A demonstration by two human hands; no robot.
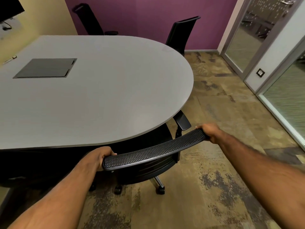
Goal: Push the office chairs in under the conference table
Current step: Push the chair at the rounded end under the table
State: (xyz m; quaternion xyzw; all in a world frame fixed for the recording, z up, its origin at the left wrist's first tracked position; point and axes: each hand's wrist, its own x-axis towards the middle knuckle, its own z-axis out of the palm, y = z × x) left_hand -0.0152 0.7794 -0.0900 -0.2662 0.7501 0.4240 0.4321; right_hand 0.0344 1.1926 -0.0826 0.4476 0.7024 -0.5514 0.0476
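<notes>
Under the table (99, 96), chair (153, 151) seat hidden, both hands (95, 158) gripping.

Open carpet (222, 113) lies to the right of the near chair (153, 151), bounded further right by the glass partition (283, 103). Ahead, the rounded edge of the conference table (107, 90) overhangs the chair's seat, and the right armrest (182, 121) sits just beside that edge. Two far chairs (183, 33) (90, 20) stand between table and purple wall (148, 15).
</notes>
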